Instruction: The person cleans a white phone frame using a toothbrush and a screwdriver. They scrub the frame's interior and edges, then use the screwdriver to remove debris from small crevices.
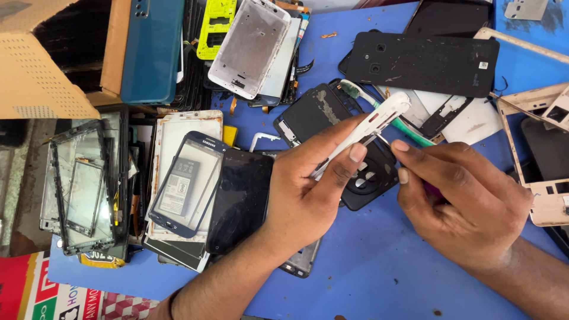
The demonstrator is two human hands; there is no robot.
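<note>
Blue surface (379, 266) carries scattered phone frames, black back covers (424, 62) and glass panels (83, 184); cardboard box (35, 71) at upper left. Left hand (308, 189) clamped on white phone frame (373, 121), held edge-on above the surface. Right hand (462, 189) pinches a thin metal tool (382, 139) whose tip touches the frame.

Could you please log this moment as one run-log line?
left hand: holds white phone frame | right hand: thin metal tool at frame | surface: blue table

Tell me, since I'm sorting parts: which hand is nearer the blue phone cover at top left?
Left. The left hand is mid-table, right of and below the blue phone cover; the right hand is farther right.
</note>
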